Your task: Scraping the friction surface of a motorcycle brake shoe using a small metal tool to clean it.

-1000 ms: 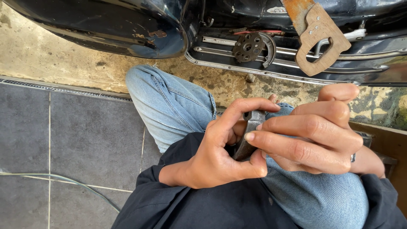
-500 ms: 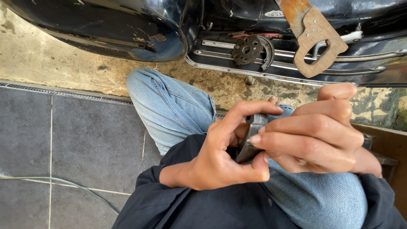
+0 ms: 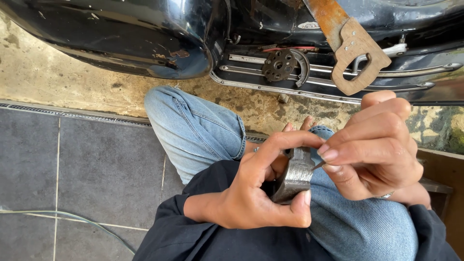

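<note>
One head-worn camera looks steeply down, close above the hands [image 3: 309, 179], lap and tiled floor [image 3: 87, 164].

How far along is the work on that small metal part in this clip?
Done: nothing visibly finished. In hand: the left hand grips a worn grey curved metal part over the lap; the right hand pinches a thin metal pin against its top edge. Left: cannot tell; the contact point is mostly hidden.

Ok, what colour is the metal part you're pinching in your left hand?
Dull grey, worn metal part; the head view shows it best, gripped by the left hand.
</note>
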